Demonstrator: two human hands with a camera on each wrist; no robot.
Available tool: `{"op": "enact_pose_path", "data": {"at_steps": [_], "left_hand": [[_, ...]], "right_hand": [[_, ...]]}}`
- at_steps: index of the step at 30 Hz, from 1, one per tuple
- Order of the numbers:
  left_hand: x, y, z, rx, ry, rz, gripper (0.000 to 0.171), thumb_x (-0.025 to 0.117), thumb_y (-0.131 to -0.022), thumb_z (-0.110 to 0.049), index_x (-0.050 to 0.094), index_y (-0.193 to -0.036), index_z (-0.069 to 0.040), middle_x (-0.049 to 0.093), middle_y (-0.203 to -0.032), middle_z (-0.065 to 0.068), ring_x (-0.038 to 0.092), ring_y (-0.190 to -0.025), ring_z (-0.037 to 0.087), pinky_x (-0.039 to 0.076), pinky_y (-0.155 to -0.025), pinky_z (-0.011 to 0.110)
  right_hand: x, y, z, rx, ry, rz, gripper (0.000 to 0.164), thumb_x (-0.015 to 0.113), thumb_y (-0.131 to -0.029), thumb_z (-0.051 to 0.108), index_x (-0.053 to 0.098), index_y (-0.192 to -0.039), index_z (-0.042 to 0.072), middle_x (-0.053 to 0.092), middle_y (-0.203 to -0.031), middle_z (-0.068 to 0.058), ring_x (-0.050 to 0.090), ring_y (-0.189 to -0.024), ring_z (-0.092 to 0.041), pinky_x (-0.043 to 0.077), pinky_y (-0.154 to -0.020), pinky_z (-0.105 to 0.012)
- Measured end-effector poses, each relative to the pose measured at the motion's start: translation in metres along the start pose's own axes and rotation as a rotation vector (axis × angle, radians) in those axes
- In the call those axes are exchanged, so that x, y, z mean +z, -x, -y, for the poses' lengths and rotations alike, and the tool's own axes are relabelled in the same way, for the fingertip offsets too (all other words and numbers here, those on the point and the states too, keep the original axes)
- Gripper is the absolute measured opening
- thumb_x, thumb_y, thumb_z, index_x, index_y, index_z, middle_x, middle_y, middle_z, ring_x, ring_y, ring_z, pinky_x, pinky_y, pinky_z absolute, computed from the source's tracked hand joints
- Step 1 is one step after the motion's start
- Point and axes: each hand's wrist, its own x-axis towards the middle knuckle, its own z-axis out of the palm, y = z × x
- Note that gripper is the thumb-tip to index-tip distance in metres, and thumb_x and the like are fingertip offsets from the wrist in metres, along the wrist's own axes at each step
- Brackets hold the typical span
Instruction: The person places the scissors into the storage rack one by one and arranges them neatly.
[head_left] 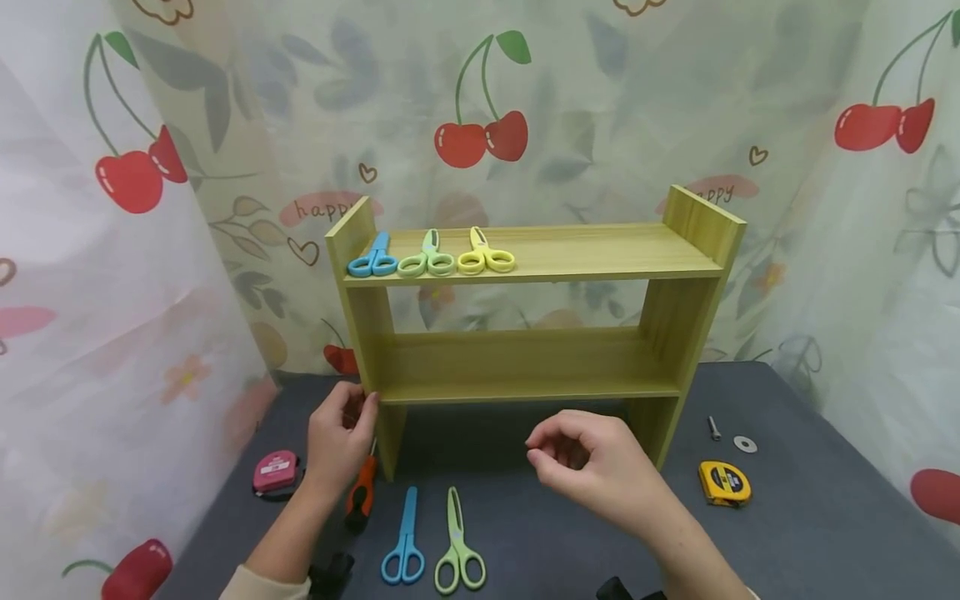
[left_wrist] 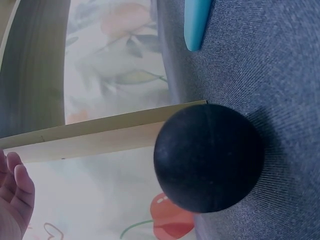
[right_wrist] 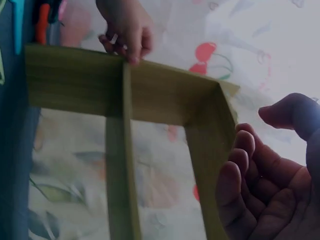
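A two-tier wooden shelf [head_left: 525, 365] stands on the dark table. My left hand [head_left: 341, 429] touches its left side panel at the lower board, fingers bent and relaxed. In front of the shelf's right half hovers my right hand [head_left: 600, 467], its fingers loosely curled round nothing. On the top board, blue scissors [head_left: 372, 260], green scissors [head_left: 427, 260] and yellow scissors [head_left: 483, 257] lie in a row from the left. Another pair of blue scissors [head_left: 405, 542] and light green scissors [head_left: 459, 550] lie on the table before the shelf, blades away from me.
An orange and black screwdriver [head_left: 362, 492] and a pink tape measure [head_left: 276, 472] lie at left. At right are a yellow tape measure [head_left: 724, 483], a bolt [head_left: 713, 428] and a washer [head_left: 745, 444]. A dark rounded thing [left_wrist: 209, 159] fills the left wrist view's middle.
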Motion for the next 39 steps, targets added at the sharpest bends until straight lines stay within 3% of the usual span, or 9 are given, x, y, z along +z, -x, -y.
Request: {"op": "enact_pose_path", "data": {"at_steps": [11, 22, 33, 39], "left_hand": [[0.0, 0.001, 0.0, -0.003, 0.018, 0.011, 0.012, 0.067, -0.087, 0.017, 0.063, -0.093, 0.007, 0.059, -0.075, 0.01, 0.053, -0.061, 0.014, 0.044, -0.054, 0.018], [0.002, 0.001, 0.002, 0.019, 0.021, 0.0, 0.013, 0.067, -0.085, 0.018, 0.062, -0.092, 0.007, 0.058, -0.073, 0.011, 0.052, -0.059, 0.014, 0.043, -0.053, 0.017], [0.004, 0.002, 0.006, 0.031, 0.013, -0.01, 0.013, 0.067, -0.085, 0.017, 0.062, -0.091, 0.006, 0.058, -0.073, 0.009, 0.053, -0.059, 0.012, 0.044, -0.053, 0.017], [0.008, 0.008, 0.029, 0.021, -0.011, -0.008, 0.013, 0.069, -0.086, 0.015, 0.063, -0.092, 0.004, 0.059, -0.073, 0.006, 0.053, -0.059, 0.012, 0.044, -0.053, 0.017]], "right_hand": [[0.044, 0.0, -0.002, 0.078, 0.02, 0.156, 0.017, 0.076, -0.087, 0.008, 0.07, -0.089, 0.024, 0.063, -0.082, 0.014, 0.061, -0.072, -0.005, 0.055, -0.065, -0.026], [0.085, 0.002, -0.02, 0.231, 0.023, 0.388, 0.008, 0.078, -0.085, 0.011, 0.073, -0.085, 0.017, 0.06, -0.074, 0.017, 0.057, -0.067, 0.002, 0.051, -0.066, -0.019], [0.111, 0.01, -0.046, 0.315, 0.072, 0.411, 0.013, 0.077, -0.074, 0.006, 0.07, -0.076, 0.017, 0.06, -0.068, 0.016, 0.055, -0.064, 0.003, 0.047, -0.066, -0.019], [0.117, 0.012, -0.058, 0.35, 0.045, 0.435, 0.012, 0.077, -0.072, 0.004, 0.071, -0.076, 0.013, 0.061, -0.067, 0.014, 0.054, -0.063, 0.001, 0.047, -0.066, -0.02]]}}
